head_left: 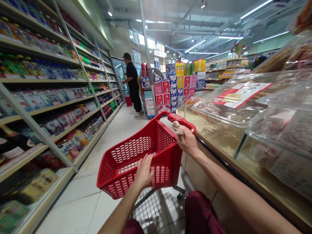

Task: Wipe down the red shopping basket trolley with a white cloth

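Observation:
A red plastic shopping cart (156,175) stands in front of me, its basket bare inside. My left hand (144,170) rests on the cart's near rim, its fingers stretched out over the edge. Beside the red push handle (181,121), my right hand (187,140) is closed around a crumpled whitish cloth (177,127). The cloth is close to the handle; whether it touches is unclear.
Drink shelves (48,81) line the left side of the aisle. On the right, clear plastic food boxes (234,97) sit on a counter. Stacked cartons (165,91) stand ahead near a pole. A person in black (132,83) stands farther along the tiled floor (90,191).

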{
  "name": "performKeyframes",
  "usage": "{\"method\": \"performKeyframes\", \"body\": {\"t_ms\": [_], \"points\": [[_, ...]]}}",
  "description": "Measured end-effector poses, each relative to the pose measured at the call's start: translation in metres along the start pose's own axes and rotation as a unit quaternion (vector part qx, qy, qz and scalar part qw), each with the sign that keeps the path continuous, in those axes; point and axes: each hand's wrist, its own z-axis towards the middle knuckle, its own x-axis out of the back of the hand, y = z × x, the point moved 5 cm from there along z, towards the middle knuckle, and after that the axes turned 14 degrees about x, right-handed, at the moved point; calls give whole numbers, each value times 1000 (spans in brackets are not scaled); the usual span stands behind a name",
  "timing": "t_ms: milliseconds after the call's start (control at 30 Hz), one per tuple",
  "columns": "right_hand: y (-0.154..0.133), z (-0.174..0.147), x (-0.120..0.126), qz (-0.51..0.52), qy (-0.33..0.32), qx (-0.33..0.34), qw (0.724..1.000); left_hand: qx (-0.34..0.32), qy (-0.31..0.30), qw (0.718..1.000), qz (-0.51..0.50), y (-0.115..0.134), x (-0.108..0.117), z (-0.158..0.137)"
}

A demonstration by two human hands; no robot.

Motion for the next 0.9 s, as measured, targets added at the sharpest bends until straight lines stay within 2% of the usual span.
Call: {"method": "performKeyframes", "body": {"t_ms": [67, 100, 133, 267, 333, 433, 533, 633, 767, 833, 900], "points": [[1, 10, 8, 6, 62, -6, 998, -2, -4, 1000, 5, 2, 1, -1], [2, 10, 10, -7, 68, -3, 998, -1, -4, 1000, 9, 2, 1, -1], [3, 7, 10, -23, 48, 8, 999, 2, -3, 1000, 12, 2, 2, -2], [5, -26, 1, -69, -118, 88, 987, 2, -3, 1000, 19, 1, 1, -4], [7, -36, 4, -72, -153, 108, 980, 0, 0, 1000, 22, 0, 1, -5], [8, -35, 10, -30, -190, 126, 973, 2, 2, 999, 32, 1, 1, -7], [8, -31, 11, -56, -187, 101, 975, 5, 21, 999, 45, 6, -2, -9], [-10, -43, -3, -118, -163, 79, 976, 30, 53, 996, 60, 13, -7, -9], [-44, -61, -22, -71, -178, 178, 965, 70, 68, 990, 102, 15, -10, -13], [-40, -59, -16, -59, -184, 205, 959, 78, 70, 986, 129, 11, -8, -19], [-20, -52, -1, -84, -159, 163, 970, 79, 68, 984, 148, 5, -6, -24]]}}
